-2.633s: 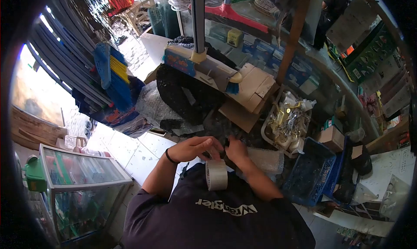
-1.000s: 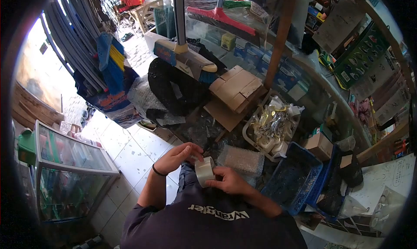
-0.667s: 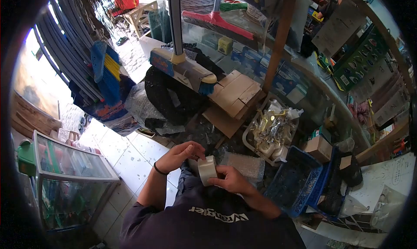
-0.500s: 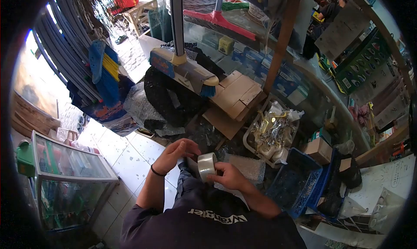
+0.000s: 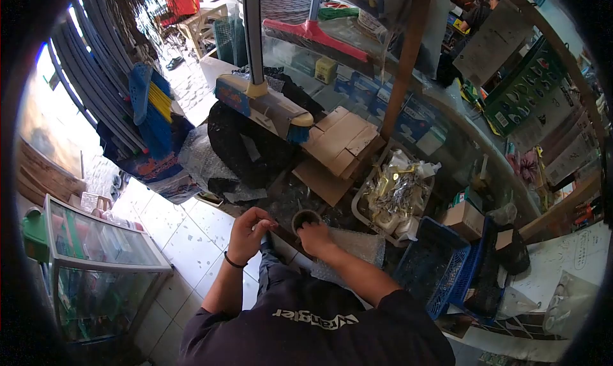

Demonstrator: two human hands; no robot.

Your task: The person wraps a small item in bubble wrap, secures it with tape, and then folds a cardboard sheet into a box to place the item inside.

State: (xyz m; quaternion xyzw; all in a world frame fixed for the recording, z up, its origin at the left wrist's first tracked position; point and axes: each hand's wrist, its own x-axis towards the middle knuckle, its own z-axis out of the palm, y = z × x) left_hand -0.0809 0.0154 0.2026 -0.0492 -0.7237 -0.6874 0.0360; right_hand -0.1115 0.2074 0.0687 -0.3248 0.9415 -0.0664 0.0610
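A roll of tape is at the middle of the view, its ring opening facing up. My right hand grips its near side, with fingers reaching into the ring. To the left, apart from the roll, my left hand is raised over the floor with thumb and fingers drawn together in a pinch. Whatever it may hold is too small to make out. A bubble-wrapped packet lies just right of my right hand, partly covered by my forearm.
Beyond the roll are flat cardboard pieces and a broom head. A white basket of wrapped metal fittings and a blue crate stand right. A glass cabinet is at left; tiled floor lies between.
My right hand has moved forward with the tape, turning the roll from on edge to ring-up. My left hand has drawn its fingers together and stands farther from the roll.
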